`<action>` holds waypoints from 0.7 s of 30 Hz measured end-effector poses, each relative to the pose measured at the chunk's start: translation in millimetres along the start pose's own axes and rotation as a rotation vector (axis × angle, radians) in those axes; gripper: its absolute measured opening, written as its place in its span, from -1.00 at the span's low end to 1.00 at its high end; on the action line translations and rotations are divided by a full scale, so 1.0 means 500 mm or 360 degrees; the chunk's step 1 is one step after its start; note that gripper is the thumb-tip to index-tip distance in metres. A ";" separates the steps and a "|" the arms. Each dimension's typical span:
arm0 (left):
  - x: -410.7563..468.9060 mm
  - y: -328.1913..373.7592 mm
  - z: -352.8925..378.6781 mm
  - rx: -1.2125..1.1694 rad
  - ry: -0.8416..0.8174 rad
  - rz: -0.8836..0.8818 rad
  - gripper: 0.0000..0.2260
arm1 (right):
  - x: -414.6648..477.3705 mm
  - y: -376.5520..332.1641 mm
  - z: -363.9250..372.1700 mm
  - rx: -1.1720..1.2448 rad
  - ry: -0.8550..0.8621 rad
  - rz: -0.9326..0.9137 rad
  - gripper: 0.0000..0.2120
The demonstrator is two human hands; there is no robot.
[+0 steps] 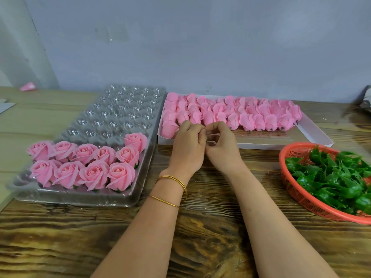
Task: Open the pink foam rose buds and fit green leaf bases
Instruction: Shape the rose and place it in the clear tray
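Count first: ten opened pink roses (84,163) sit at the near end of the clear plastic tray (128,117) on the left, in rows of four and five, plus one more behind. Orange basket (295,191) on the right holds a heap of green leaf bases (329,177), way too tangled to count. Left hand (187,149) and right hand (221,145) meet mid-tabletop (200,227), both curled, fingertips pressed together. Honestly can't tell what's between them. Gold bangles (172,180) are on the left wrist. Just behind the hands is a white box (313,135) packed with closed pink buds (247,117), overlapping too much to count. Tabletop is dark grainy wood, with a plain grey-blue wall (200,47) at the back.
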State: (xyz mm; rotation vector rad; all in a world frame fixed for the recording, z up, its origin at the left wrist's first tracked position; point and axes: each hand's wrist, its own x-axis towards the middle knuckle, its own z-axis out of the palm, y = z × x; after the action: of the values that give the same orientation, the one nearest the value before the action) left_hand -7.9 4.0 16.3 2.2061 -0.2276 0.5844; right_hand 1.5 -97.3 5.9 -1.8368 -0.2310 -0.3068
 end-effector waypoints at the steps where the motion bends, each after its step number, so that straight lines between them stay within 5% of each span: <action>1: 0.000 0.000 0.000 -0.0005 -0.0002 -0.0010 -0.81 | 0.000 0.000 0.000 0.0002 0.0006 -0.0004 -0.63; 21: 0.019 0.019 -0.021 0.0029 0.0286 -0.0105 -0.78 | 0.001 -0.024 -0.007 0.0316 0.0086 0.0128 -0.64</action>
State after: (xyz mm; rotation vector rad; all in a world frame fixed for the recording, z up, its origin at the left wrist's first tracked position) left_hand -6.5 6.3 33.0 2.1542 -0.0557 0.7459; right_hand -2.1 -97.3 18.1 -1.6347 -0.1441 -0.2672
